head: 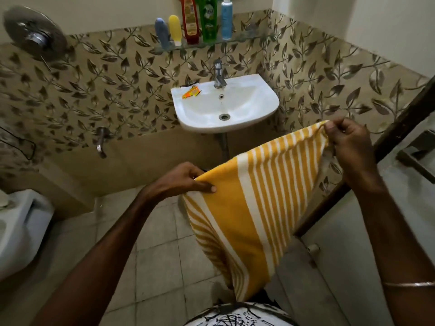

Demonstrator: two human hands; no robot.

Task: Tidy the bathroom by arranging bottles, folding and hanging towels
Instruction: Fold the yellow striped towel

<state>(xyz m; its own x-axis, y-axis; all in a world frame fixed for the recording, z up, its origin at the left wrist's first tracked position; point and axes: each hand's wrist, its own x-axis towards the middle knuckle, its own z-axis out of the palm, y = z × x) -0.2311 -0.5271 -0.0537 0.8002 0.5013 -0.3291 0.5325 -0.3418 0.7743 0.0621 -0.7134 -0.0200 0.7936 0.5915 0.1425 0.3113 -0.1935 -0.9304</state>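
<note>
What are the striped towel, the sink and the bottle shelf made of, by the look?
Towel: soft woven cloth, likely cotton terry; matte, it drapes and creases between the left hand and right hand.
Sink: glazed white ceramic, probably; glossy with soft highlights.
Shelf: looks like clear glass; wall tiles show through it.

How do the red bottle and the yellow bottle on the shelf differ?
The red bottle is tall, while the yellow bottle is much shorter. The red one carries a large printed label; the yellow one looks plain. The red one's top is cut off by the picture's edge; the yellow one's rounded top shows. Both stand on the glass shelf.
</note>
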